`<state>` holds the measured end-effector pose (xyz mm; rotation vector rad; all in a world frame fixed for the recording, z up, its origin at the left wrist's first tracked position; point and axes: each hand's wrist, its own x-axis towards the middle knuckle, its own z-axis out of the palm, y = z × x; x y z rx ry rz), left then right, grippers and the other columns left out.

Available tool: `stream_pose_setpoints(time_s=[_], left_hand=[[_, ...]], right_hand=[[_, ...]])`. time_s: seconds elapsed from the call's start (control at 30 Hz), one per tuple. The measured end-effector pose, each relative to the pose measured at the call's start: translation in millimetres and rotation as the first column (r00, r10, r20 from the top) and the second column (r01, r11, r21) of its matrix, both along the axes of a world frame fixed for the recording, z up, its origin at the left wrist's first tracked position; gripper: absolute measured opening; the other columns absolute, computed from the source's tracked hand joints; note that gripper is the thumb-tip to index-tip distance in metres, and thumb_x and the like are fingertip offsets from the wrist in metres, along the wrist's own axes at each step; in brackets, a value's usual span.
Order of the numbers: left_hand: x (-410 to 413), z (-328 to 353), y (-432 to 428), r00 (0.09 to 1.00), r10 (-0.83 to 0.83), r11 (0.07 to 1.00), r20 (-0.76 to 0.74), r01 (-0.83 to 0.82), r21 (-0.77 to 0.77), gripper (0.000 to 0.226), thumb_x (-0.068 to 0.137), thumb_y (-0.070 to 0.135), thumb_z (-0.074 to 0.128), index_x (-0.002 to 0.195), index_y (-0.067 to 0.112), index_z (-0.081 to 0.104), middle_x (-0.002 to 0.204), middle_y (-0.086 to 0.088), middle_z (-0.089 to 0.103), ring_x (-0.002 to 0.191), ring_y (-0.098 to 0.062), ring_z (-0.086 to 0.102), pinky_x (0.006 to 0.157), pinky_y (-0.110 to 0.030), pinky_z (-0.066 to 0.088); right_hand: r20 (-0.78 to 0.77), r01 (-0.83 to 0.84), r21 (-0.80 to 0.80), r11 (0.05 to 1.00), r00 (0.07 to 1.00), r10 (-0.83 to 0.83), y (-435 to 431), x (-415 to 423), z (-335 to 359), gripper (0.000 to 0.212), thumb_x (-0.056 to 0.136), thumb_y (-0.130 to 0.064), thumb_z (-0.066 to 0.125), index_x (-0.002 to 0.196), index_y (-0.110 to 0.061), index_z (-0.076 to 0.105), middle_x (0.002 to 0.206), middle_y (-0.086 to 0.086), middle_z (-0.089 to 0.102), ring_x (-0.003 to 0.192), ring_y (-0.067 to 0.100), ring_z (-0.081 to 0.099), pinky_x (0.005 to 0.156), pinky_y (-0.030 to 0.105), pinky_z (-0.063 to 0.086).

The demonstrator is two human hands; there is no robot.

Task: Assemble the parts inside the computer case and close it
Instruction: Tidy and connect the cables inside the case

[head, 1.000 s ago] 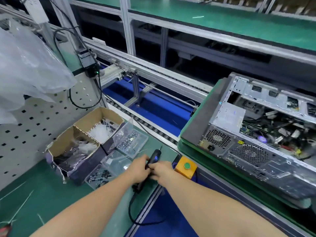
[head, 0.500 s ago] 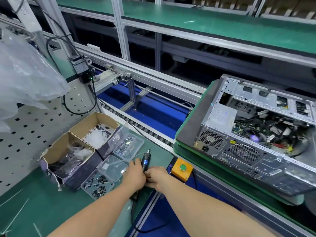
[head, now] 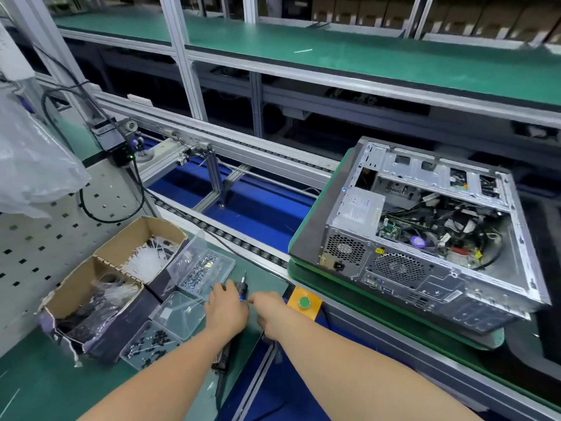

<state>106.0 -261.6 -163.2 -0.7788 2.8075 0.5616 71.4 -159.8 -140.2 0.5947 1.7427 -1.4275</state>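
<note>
The open computer case (head: pixel 358 214) lies on a green pallet (head: pixel 306 208) on the conveyor at right, its side panel off, with cables, fans and boards showing inside. At the near bench edge my left hand (head: pixel 226 311) grips a black electric screwdriver (head: pixel 243 287); its bit points up and away, and its cable trails toward me. My right hand (head: pixel 270 311) sits just right of the tool, fingers curled, fingertips reaching its blue-lit body. Whether they pinch it is hidden. Both hands are well left of the case.
A clear box of silver screws (head: pixel 206 268), an empty clear lid (head: pixel 179 314) and a box of black screws (head: pixel 151 341) lie left of my hands. Behind them stand cardboard boxes (head: pixel 106 268) of cable ties. A yellow box with a green button (head: pixel 303 302) is at right.
Both hands with the screwdriver have drifted left toward the screw boxes. The right hand's fingers have drawn back a little from the tool's body.
</note>
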Motion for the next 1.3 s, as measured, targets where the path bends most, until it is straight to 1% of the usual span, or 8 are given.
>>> stream_pose_setpoints(time_s=[0.27, 0.43, 0.6, 0.8, 0.9, 1.07, 1.17, 1.3], left_hand=[[-75.4, 102.0, 56.3, 0.709, 0.272, 0.901, -0.651, 0.049, 0.43, 0.027, 0.094, 0.001, 0.05, 0.112, 0.016, 0.062, 0.115, -0.004, 0.056, 0.101, -0.018, 0.056, 0.089, -0.033, 0.044], [-130.1, 175.3, 138.1, 0.586, 0.235, 0.832, -0.775, 0.291, 0.472, 0.025, 0.095, 0.002, 0.048, 0.104, 0.017, 0.066, 0.101, 0.001, 0.068, 0.097, -0.018, 0.062, 0.086, -0.031, 0.048], [-167.1, 198.1, 237.9, 0.637, 0.073, 0.737, -0.768, 0.485, 0.472, 0.023, 0.096, 0.004, 0.046, 0.098, 0.015, 0.066, 0.088, 0.012, 0.069, 0.079, 0.007, 0.061, 0.069, -0.011, 0.043], [-201.8, 167.2, 326.1, 0.756, -0.25, 0.714, -0.605, 0.566, 0.412, 0.035, 0.085, -0.003, 0.049, 0.106, 0.016, 0.069, 0.097, 0.008, 0.07, 0.088, -0.007, 0.062, 0.068, -0.005, 0.039], [-220.6, 149.8, 351.9, 0.776, -0.383, 0.732, -0.502, 0.586, 0.347, 0.028, 0.092, 0.005, 0.056, 0.116, 0.016, 0.065, 0.108, 0.003, 0.069, 0.098, -0.014, 0.062, 0.082, -0.018, 0.04], [-237.8, 133.5, 363.2, 0.759, -0.531, 0.725, -0.377, 0.638, 0.261, 0.026, 0.094, 0.02, 0.068, 0.107, 0.018, 0.045, 0.093, 0.005, 0.059, 0.08, -0.012, 0.056, 0.062, -0.019, 0.036], [-244.8, 132.8, 352.8, 0.705, -0.582, 0.708, -0.405, 0.684, 0.175, 0.021, 0.094, 0.015, 0.069, 0.104, 0.016, 0.051, 0.089, 0.0, 0.063, 0.081, -0.018, 0.06, 0.068, -0.025, 0.042], [-254.4, 139.3, 334.7, 0.662, -0.631, 0.654, -0.405, 0.734, 0.182, 0.023, 0.086, 0.021, 0.08, 0.1, 0.023, 0.062, 0.086, 0.005, 0.068, 0.08, -0.009, 0.064, 0.072, -0.022, 0.05]], right_hand=[[-0.536, -0.029, -0.015, 0.999, 0.844, 0.016, 34.2, -48.4, 104.4, 0.026, 0.098, -0.037, 0.06, 0.101, -0.019, 0.078, 0.102, -0.002, 0.077, 0.096, 0.021, 0.069, 0.082, 0.033, 0.054], [-0.767, 0.089, -0.015, 0.996, 0.638, -0.069, 120.2, -85.1, 175.1, 0.019, 0.1, -0.039, 0.061, 0.094, -0.028, 0.076, 0.095, -0.008, 0.078, 0.095, 0.016, 0.071, 0.084, 0.035, 0.058], [-0.813, 0.286, 0.067, 0.956, 0.571, -0.114, 226.7, -114.8, 198.1, 0.021, 0.095, -0.028, 0.06, 0.087, -0.021, 0.078, 0.082, -0.002, 0.077, 0.085, 0.022, 0.072, 0.074, 0.038, 0.059], [-0.642, 0.122, 0.473, 0.872, 0.725, 0.248, 344.7, -127.3, 172.8, 0.029, 0.095, -0.015, 0.053, 0.066, -0.015, 0.058, 0.064, 0.004, 0.057, 0.065, 0.029, 0.052, 0.055, 0.033, 0.039], [-0.448, -0.112, 0.645, 0.756, 0.746, 0.492, 378.8, -137.8, 152.0, 0.02, 0.098, -0.011, 0.051, 0.083, -0.006, 0.063, 0.069, 0.003, 0.052, 0.059, 0.019, 0.044, 0.053, 0.031, 0.033], [-0.027, -0.426, 0.841, 0.334, 0.582, 0.812, 375.7, -159.7, 128.1, 0.005, 0.096, -0.003, 0.059, 0.093, -0.004, 0.056, 0.08, 0.007, 0.047, 0.063, 0.019, 0.046, 0.052, 0.03, 0.037], [0.124, -0.484, 0.865, 0.13, 0.458, 0.88, 378.0, -171.6, 112.8, 0.058, 0.096, -0.003, 0.06, 0.152, -0.004, 0.043, 0.123, 0.014, 0.059, 0.099, 0.028, 0.062, 0.072, 0.035, 0.045], [0.222, -0.436, 0.899, -0.039, 0.378, 0.899, 385.3, -184.2, 113.8, 0.052, 0.101, -0.008, 0.054, 0.152, -0.01, 0.046, 0.139, 0.01, 0.058, 0.113, 0.028, 0.06, 0.078, 0.039, 0.043]])
